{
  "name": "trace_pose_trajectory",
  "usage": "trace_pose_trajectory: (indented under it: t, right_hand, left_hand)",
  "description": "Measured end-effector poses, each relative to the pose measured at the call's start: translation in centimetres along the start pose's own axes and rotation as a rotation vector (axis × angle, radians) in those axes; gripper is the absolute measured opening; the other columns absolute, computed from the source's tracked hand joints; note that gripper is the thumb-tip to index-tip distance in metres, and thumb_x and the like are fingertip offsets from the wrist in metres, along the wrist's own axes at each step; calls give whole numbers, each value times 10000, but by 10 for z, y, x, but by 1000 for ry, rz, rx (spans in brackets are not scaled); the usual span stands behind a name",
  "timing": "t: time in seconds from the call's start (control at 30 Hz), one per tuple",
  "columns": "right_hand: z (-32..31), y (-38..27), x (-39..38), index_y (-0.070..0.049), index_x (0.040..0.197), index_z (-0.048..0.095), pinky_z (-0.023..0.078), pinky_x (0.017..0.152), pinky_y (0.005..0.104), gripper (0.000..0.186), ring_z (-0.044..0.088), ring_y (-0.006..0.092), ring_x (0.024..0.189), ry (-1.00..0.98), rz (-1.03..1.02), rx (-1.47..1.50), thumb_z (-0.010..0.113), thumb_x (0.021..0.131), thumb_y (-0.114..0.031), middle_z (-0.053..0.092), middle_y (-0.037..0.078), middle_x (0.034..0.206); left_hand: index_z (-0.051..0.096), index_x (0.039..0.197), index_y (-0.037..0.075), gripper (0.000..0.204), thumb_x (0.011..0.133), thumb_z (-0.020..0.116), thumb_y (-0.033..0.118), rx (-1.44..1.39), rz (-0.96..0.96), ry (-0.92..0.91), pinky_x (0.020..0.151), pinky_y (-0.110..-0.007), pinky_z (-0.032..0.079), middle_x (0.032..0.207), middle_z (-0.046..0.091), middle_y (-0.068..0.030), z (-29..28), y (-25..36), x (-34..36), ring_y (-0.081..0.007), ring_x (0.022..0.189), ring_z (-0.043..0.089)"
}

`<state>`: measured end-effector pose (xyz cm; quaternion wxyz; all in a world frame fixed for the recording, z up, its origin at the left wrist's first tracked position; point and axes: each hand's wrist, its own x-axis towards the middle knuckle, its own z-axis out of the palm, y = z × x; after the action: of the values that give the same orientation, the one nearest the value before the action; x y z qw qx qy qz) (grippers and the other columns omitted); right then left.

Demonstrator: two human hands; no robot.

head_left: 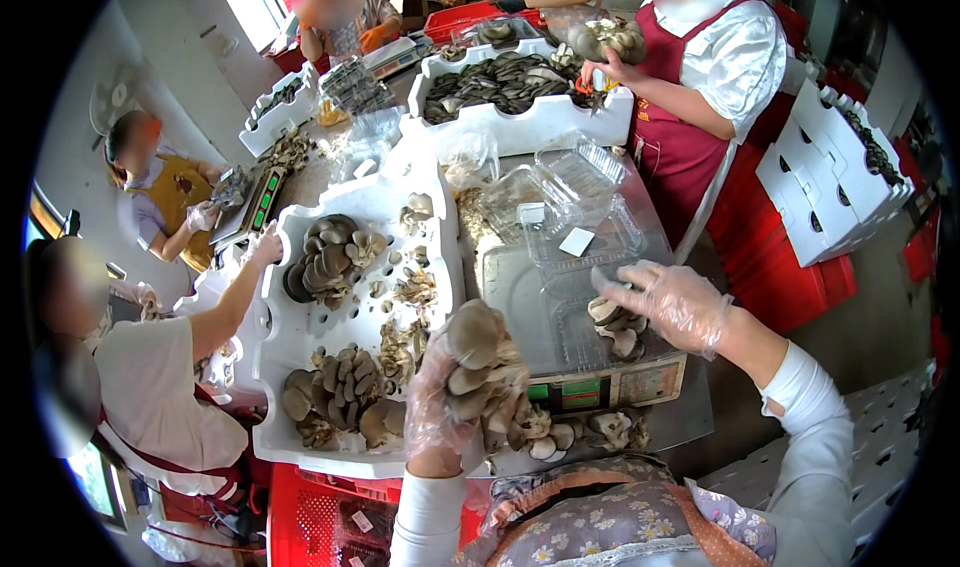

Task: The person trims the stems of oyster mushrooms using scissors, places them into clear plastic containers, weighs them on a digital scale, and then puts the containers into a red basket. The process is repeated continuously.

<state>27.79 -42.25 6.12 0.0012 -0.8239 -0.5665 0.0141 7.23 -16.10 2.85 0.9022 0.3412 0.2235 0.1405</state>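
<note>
My left hand [432, 397], in a clear plastic glove, is closed around a cluster of oyster mushrooms [475, 352] in front of the scale. My right hand [670, 302], gloved the same way, is open, with its fingers stretched out over a clear plastic clamshell box [575, 327]. A few oyster mushrooms [618, 329] lie in that box, just under my right fingers. The box rests on a weighing scale [505, 277] with a green display. Along the scale's near edge lie loose mushroom pieces [550, 439].
At left, a white foam crate [350, 202] holds more mushroom clusters. Empty clamshells [585, 182] lie beyond the scale. Another foam crate [590, 125] full of mushrooms stands farther back. A co-worker in a red apron [680, 87] holds a mushroom cluster; other people work at left and back.
</note>
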Motion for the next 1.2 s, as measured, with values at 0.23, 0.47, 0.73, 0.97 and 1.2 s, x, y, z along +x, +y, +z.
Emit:
trace_pose_trajectory:
  t: [0.23, 0.47, 0.73, 0.97, 1.2]
  right_hand:
    - [58, 33, 22, -351, 1493, 418, 507, 951, 445, 579, 559, 282, 1286, 186, -607, -385, 525, 940, -214, 534, 100, 1412]
    - [41, 40, 27, -182, 1333, 591, 564, 797, 400, 536, 637, 281, 1087, 110, -457, 160, 730, 815, -184, 619, 112, 1184]
    - [6, 35, 1, -102, 1188, 596, 558, 786, 375, 375, 623, 161, 802, -190, 529, 1623, 769, 911, -288, 655, -4, 924]
    - [26, 14, -11, -111, 1276, 582, 571, 743, 345, 492, 649, 133, 871, -85, 691, 1776, 764, 915, -392, 671, 26, 1034]
    - [9, 22, -22, -8, 1384, 498, 604, 651, 359, 668, 710, 179, 871, -292, 791, 1563, 701, 946, -471, 656, 150, 1189]
  left_hand:
    - [594, 1298, -18, 377, 1011, 550, 224, 27, -101, 31, 802, -399, 626, 1162, 673, -146, 38, -26, 12, -271, 994, 700]
    - [538, 1387, 93, 446, 982, 610, 264, 128, -91, -9, 947, -358, 541, 1265, 602, -95, 46, -41, 25, -206, 1153, 613]
    - [435, 1446, 110, 509, 988, 621, 228, 206, -28, -9, 937, -385, 553, 1288, 575, -143, 61, -64, 49, -255, 1152, 605]
    - [203, 1527, 3, 740, 995, 660, 239, 340, -59, -175, 952, -305, 472, 1255, 584, -125, 74, -98, 66, -168, 1096, 564]
    - [360, 1450, -66, 622, 998, 641, 255, 1035, 143, -240, 855, -312, 523, 1139, 660, -154, 57, -96, 75, -185, 923, 667]
